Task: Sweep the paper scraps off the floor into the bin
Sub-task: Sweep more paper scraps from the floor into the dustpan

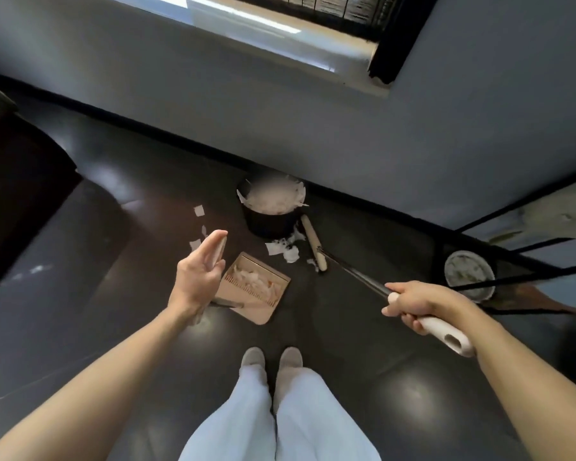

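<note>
A black bin (273,221) stuffed with white paper stands against the wall. A beige dustpan (246,307) lies on the dark floor in front of it, with scraps inside. My left hand (195,281) holds the beige top of the dustpan's long handle (218,249). My right hand (413,302) grips the broom's white handle (446,334); its metal rod runs down to the beige broom head (313,246) beside the bin. A heap of paper scraps (285,251) lies between dustpan and bin. Loose scraps (200,211) lie left of the bin.
A dark sofa (17,181) fills the left side. The wall's black baseboard (167,134) runs behind the bin. At right is a black metal frame (519,274) over a round grey container (469,274). My socked feet (271,361) stand just behind the dustpan.
</note>
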### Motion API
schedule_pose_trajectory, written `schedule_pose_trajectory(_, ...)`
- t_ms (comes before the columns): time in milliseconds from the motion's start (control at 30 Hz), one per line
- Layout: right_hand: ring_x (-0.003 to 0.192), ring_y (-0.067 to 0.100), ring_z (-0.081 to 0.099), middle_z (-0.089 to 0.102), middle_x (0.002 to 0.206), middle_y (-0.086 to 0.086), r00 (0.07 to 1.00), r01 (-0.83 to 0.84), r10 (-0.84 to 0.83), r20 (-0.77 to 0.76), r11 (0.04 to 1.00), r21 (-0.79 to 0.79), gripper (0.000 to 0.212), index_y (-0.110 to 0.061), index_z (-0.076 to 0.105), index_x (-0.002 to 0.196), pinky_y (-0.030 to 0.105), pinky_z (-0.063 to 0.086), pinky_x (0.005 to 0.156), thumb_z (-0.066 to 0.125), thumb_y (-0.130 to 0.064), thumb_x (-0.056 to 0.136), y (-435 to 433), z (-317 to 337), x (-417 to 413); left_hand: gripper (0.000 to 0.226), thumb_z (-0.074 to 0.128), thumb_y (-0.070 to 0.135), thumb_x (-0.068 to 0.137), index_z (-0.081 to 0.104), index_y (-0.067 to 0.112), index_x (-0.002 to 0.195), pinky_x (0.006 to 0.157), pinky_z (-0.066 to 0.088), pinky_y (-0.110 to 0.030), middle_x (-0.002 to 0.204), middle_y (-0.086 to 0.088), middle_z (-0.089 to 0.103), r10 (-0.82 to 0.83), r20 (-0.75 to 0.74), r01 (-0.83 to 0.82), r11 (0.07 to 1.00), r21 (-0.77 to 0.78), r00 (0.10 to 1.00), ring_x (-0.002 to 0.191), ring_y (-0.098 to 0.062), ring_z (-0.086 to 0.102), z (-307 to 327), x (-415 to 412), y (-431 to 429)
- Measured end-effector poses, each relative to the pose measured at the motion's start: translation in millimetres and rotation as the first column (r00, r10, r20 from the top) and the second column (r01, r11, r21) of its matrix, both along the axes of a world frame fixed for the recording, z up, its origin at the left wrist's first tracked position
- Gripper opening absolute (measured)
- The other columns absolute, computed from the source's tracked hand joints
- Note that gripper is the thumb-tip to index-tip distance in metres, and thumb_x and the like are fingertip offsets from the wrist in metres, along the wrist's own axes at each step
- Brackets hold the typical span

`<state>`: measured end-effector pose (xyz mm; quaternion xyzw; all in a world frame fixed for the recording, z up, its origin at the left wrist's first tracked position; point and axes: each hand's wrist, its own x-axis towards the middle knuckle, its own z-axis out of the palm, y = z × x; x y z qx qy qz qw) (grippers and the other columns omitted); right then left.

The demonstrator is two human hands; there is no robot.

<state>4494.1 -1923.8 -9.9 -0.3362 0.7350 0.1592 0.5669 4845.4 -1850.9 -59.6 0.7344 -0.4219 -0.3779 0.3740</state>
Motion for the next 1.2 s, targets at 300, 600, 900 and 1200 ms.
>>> schedule_pose_trajectory(300,0.051,0.016,0.048,0.053,0.067,0.011,0.975,-0.208,0.208,-0.079,0.978,0.011,0.081,-0.027,0.014,0.153,0.029,0.043,0.053,0.053,0.003,0.090,13,-70,31,0.067,0.056,-0.007,0.088,0.053,0.051,0.122,0.110,0.036,-0.033,0.139,0.007,0.051,0.053,-0.066,-0.055,0.998,-0.023,0.996,0.132,-0.010,0.044,-6,14,35)
schedule_pose_trajectory(600,0.079,0.029,0.061,0.065,0.105,0.019,0.821,-0.549,0.555,-0.136,0.832,0.080,0.075,-0.011,0.025,0.148,0.036,0.052,0.065,0.049,0.003,0.078,63,-63,134,0.056,0.053,-0.010,0.089,0.052,0.023,0.134,0.105,0.032,-0.012,0.133,0.008,0.054,0.109,-0.089,-0.111,0.993,-0.026,0.990,0.123,0.003,0.047,8,78,76)
schedule_pose_trajectory(900,0.083,0.023,0.063,0.063,0.110,0.013,0.772,-0.602,0.620,-0.143,0.784,0.148,0.056,-0.011,0.044,0.139,0.031,0.053,0.072,0.053,-0.005,0.084,120,-37,292,0.075,0.056,-0.006,0.087,0.053,0.064,0.113,0.113,0.033,-0.038,0.133,0.013,0.055,-0.013,-0.106,0.010,1.000,-0.022,0.994,0.127,-0.005,0.048,0,202,127)
schedule_pose_trajectory(1200,0.052,0.011,0.047,0.053,0.068,0.009,0.995,-0.096,0.094,0.034,0.993,0.065,0.025,-0.015,0.051,0.105,0.021,0.041,0.056,0.050,0.002,0.087,118,-31,373,0.071,0.054,-0.001,0.092,0.053,0.068,0.107,0.105,0.036,-0.026,0.139,0.015,0.050,0.044,-0.177,-0.043,0.999,0.009,0.983,0.131,-0.006,0.043,5,295,155)
